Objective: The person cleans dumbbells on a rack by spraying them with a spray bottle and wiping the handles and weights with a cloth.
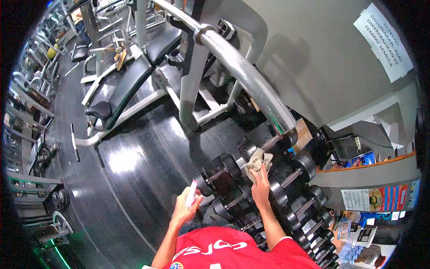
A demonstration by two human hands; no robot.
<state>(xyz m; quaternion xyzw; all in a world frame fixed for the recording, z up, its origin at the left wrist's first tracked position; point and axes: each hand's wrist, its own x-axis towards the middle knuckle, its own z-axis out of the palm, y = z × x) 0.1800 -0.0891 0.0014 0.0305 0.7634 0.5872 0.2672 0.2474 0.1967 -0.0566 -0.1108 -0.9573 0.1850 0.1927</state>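
Observation:
My left hand point(184, 208) is closed around a slim white and pink bottle point(191, 193), held upright in front of my red shirt. To the right, my right hand point(260, 179) grips a crumpled beige cloth point(259, 162). The cloth lies over the dumbbells at the near end of the rack, close by a black dumbbell head point(247, 149), and covers part of what is under it. Just right of my left hand is another black dumbbell point(217, 175) with a metal handle. More dumbbells point(292, 178) stand in rows along my right forearm.
A barbell point(244, 74) rests on a bench-press frame point(190, 89) and reaches out over the dumbbells. Its padded black bench point(130, 85) stands ahead to the left. A curved counter point(371, 179) borders the right side. Black rubber floor point(134, 188) spreads to my left.

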